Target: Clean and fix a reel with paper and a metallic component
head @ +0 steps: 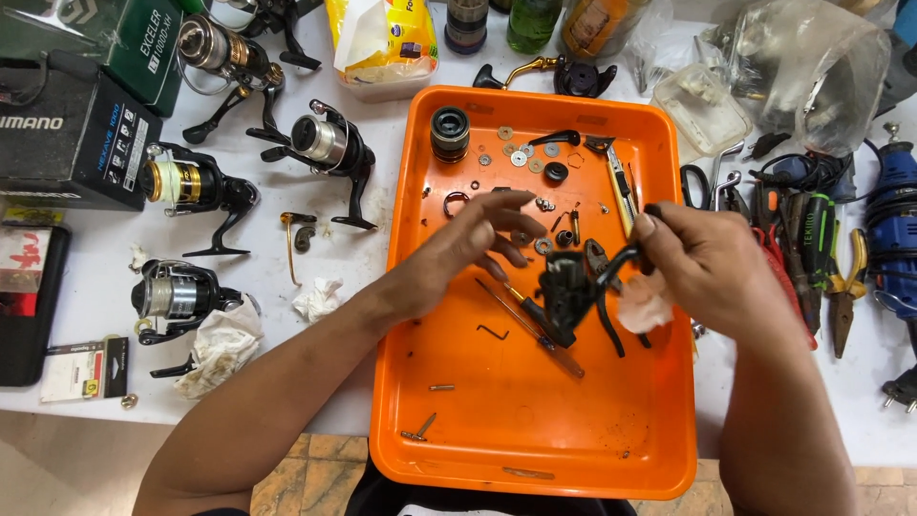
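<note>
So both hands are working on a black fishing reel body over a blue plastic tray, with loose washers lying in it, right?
Not quite: the head view shows the plastic tray is orange, not blue. Both hands, left hand and right hand, do work on the black fishing reel body over it, with loose washers inside.

tray (535,449) lies mid-table, 4 reels (325,143) left of it, tools (812,248) right.

Hands over the tray: two, a left hand (473,244) and a right hand (702,263).
Orange trays on the bench: one (535,420).
Whole spinning reels by the bench's left edge: four (325,143), (215,48), (186,182), (172,296).
Stripped black reel bodies held above the tray: one (564,296).
Spools at the tray's top-left corner: one (449,132).
Crumpled tissues on the bench's left side: two (317,299), (224,354).
Washers along the tray's top edge: several, too small to count.
</note>
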